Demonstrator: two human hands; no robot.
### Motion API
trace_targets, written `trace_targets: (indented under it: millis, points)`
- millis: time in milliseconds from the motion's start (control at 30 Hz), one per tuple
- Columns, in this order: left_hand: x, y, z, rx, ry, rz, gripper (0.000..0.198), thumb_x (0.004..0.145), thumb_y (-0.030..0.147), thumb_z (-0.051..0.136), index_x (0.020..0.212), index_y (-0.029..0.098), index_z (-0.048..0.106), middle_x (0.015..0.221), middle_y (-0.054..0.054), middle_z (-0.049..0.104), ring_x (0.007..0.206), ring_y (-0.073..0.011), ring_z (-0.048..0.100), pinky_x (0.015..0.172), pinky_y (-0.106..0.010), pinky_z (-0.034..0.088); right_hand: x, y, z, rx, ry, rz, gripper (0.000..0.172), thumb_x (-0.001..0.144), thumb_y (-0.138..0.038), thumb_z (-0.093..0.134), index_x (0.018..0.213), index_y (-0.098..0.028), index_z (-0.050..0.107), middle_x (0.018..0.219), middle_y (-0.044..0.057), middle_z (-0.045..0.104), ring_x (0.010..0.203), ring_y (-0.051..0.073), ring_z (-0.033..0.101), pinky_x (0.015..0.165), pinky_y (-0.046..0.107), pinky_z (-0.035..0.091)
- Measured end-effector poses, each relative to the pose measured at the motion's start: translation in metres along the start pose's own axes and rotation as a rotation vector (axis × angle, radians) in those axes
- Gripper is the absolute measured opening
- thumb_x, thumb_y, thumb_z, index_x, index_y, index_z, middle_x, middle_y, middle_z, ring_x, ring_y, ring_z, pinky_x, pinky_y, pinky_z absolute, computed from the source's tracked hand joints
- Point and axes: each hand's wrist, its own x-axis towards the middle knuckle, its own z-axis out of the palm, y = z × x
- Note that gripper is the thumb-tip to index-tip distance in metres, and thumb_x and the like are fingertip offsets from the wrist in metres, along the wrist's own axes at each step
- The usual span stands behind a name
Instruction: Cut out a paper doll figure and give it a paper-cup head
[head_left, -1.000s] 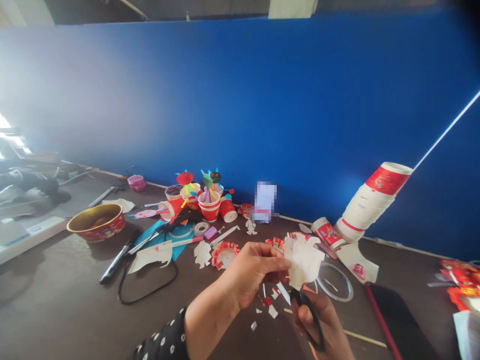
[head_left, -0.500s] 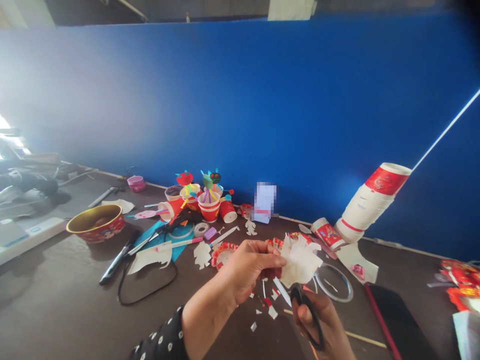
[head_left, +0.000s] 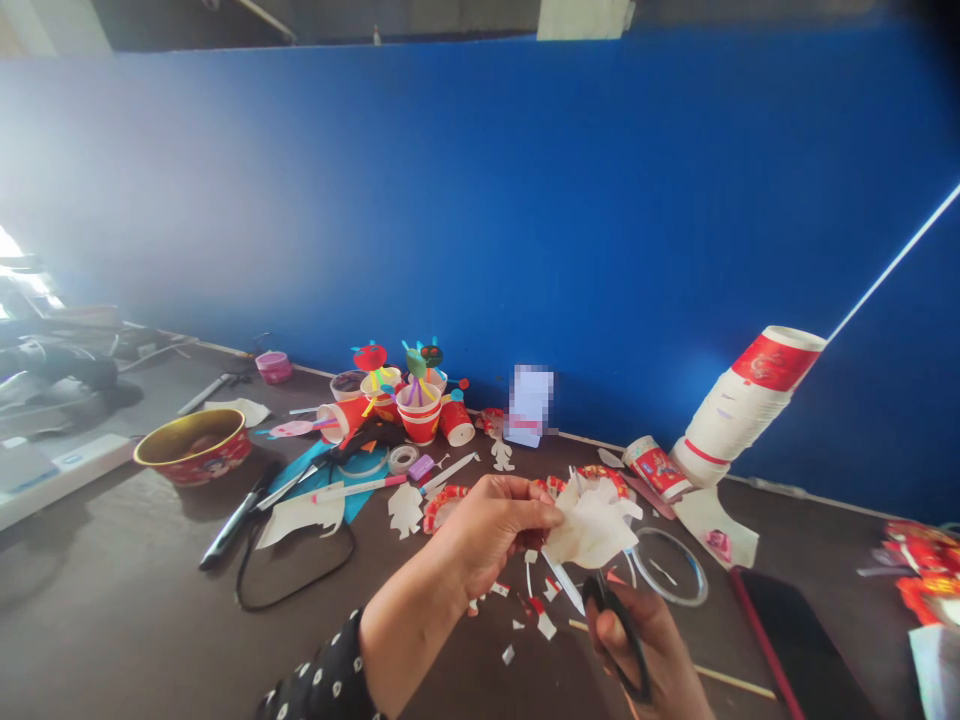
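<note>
Pinched between the thumb and fingers of my left hand is a white paper cutout with a jagged outline. My right hand grips a pair of scissors by its black handles, just below the paper. The blades are mostly hidden, so I cannot tell how far apart they stand. Small red and white paper scraps lie on the dark table beneath my hands. A white figure-shaped cutout rests left of my left hand.
Decorated paper cups stand at the back, near a gold-rimmed bowl. A leaning stack of paper cups is at the right. A phone lies front right, beside a tape ring. A marker lies left.
My left hand and the paper cutout have shifted slightly left, and the paper has turned a little. A small scrap now shows below my left hand. The scissors have barely moved.
</note>
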Motion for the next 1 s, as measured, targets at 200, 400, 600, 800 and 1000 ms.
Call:
trace_targets:
  millis: [200, 400, 600, 800, 1000]
  points:
    - [0.001, 0.002, -0.002, -0.011, 0.029, -0.014, 0.008, 0.053, 0.015, 0.066, 0.053, 0.012, 0.058, 0.046, 0.003, 0.051, 0.043, -0.0046, 0.041, 0.045, -0.019, 0.028, 0.000, -0.001, -0.001, -0.045, -0.048, -0.032, 0.049, 0.051, -0.063, 0.066, 0.046, -0.017, 0.050, 0.044, -0.005, 0.037, 0.042, 0.008, 0.028, 0.040, 0.022, 0.022]
    - [-0.001, 0.008, -0.001, -0.021, 0.061, -0.038, 0.007, 0.052, 0.013, 0.064, 0.052, 0.013, 0.057, 0.046, 0.003, 0.052, 0.042, -0.0044, 0.042, 0.044, -0.020, 0.029, -0.001, -0.004, -0.002, -0.102, -0.088, -0.016, 0.049, 0.056, -0.064, 0.062, 0.049, -0.018, 0.046, 0.047, -0.006, 0.032, 0.044, 0.008, 0.023, 0.042, 0.023, 0.018]
    - [0.001, 0.009, -0.005, -0.051, 0.058, -0.010, 0.010, 0.049, 0.013, 0.066, 0.053, 0.012, 0.058, 0.049, 0.002, 0.054, 0.047, -0.0066, 0.047, 0.050, -0.021, 0.035, -0.001, -0.007, -0.001, -0.169, -0.088, -0.001, 0.052, 0.054, -0.068, 0.059, 0.050, -0.018, 0.047, 0.047, -0.006, 0.031, 0.045, 0.008, 0.022, 0.043, 0.023, 0.017]
    - [0.002, 0.010, -0.011, -0.024, 0.073, -0.005, 0.010, 0.050, 0.015, 0.065, 0.055, 0.012, 0.057, 0.048, 0.002, 0.053, 0.047, -0.0073, 0.047, 0.048, -0.021, 0.032, -0.001, -0.011, 0.000, -0.217, -0.121, -0.018, 0.054, 0.055, -0.070, 0.057, 0.048, -0.017, 0.046, 0.047, -0.006, 0.029, 0.046, 0.009, 0.021, 0.043, 0.024, 0.015]
    - [0.006, 0.011, -0.016, 0.017, 0.071, 0.026, 0.011, 0.050, 0.019, 0.065, 0.054, 0.012, 0.057, 0.048, 0.001, 0.053, 0.047, -0.0092, 0.048, 0.049, -0.023, 0.034, 0.001, -0.013, -0.002, -0.271, -0.192, 0.005, 0.055, 0.056, -0.071, 0.054, 0.048, -0.018, 0.043, 0.047, -0.006, 0.028, 0.047, 0.009, 0.020, 0.044, 0.024, 0.015]
